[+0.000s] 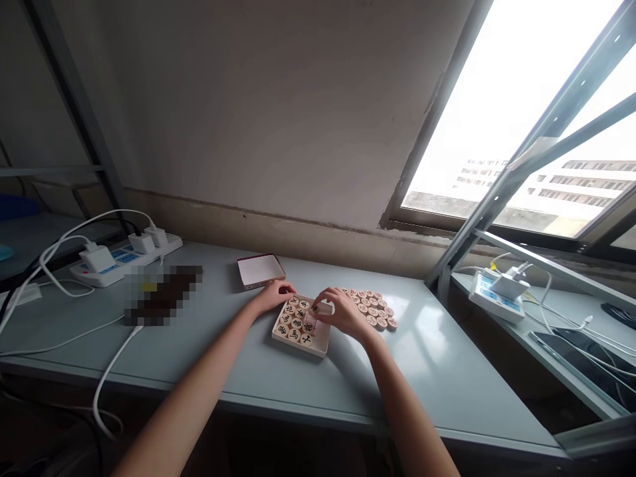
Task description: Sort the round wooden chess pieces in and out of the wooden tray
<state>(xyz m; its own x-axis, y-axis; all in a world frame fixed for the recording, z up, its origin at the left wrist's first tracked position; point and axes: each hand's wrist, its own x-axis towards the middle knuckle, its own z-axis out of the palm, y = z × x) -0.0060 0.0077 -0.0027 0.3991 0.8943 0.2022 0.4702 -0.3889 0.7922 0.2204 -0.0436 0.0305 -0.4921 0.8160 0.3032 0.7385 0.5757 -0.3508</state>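
A shallow open box on the desk holds several round wooden Chinese chess pieces with dark characters, set in rows. My left hand is at the box's far left corner, its curled fingers against the rim. Over the right part of the box, my right hand pinches a Chinese chess piece between thumb and fingers. Right of that hand, several more pieces with reddish characters lie loose in a close group on the desk. Some of them are hidden behind the hand.
The box lid lies inside up behind my left hand. A power strip with chargers and white cables is at the left, beside a blurred-out dark object. Another power strip and a dark tablet-like device are on the right-hand shelf.
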